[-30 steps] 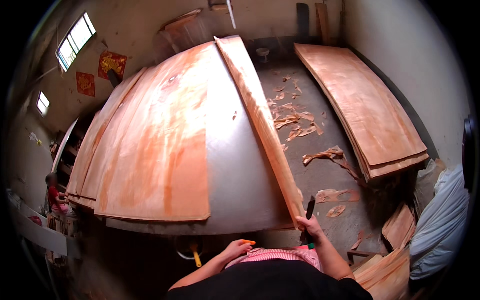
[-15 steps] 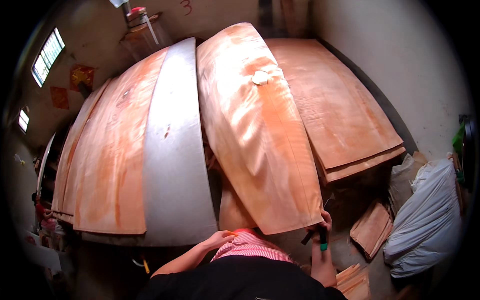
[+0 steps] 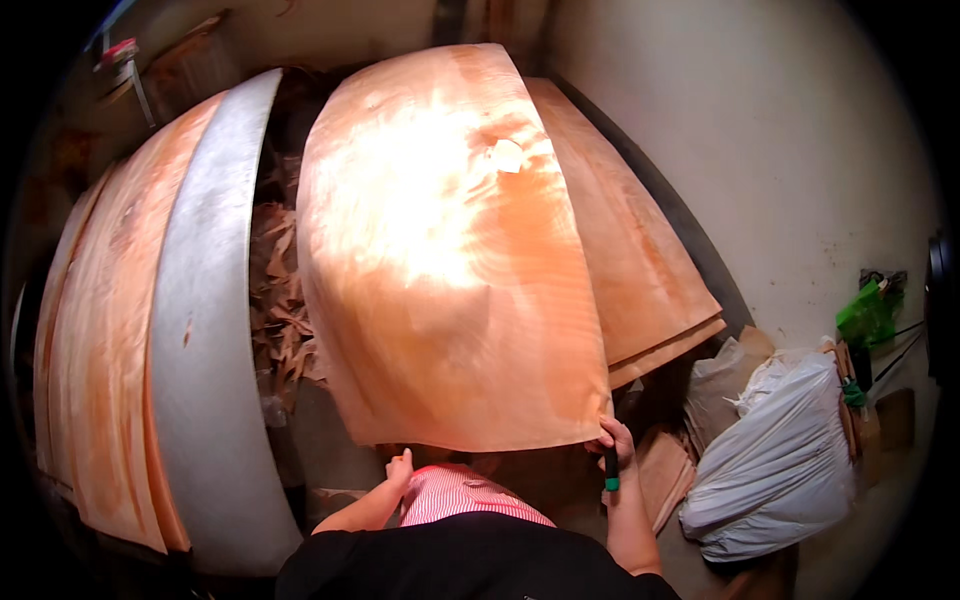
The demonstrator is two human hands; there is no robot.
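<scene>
A wide, thin wood veneer sheet (image 3: 520,340) lies bowed before me, with a pale round spot (image 3: 508,156) near its far right part. At the sheet's near right corner, my right hand (image 3: 617,440) is closed, gripping the corner along with a tool that has a black and green handle (image 3: 611,470). The tool's working end is hidden. My left hand (image 3: 400,470) is closed just below the sheet's near left edge, with a small orange thing showing at its fingers. Whether it touches the veneer, I cannot tell. Under the sheet's right side lies a stack of veneer (image 3: 640,270).
To the left stand a long grey panel (image 3: 205,330) and another veneer stack (image 3: 105,330). Torn veneer scraps (image 3: 285,290) fill the gap beside the panel. On the right are a stuffed white sack (image 3: 775,460), a green bag (image 3: 868,315) and cut veneer pieces (image 3: 660,475) near a wall.
The view has turned right. The veneer sheet has spread out flatter, its near left corner swinging left, and the scraps beside the grey panel have come into sight. My left hand has moved left.
</scene>
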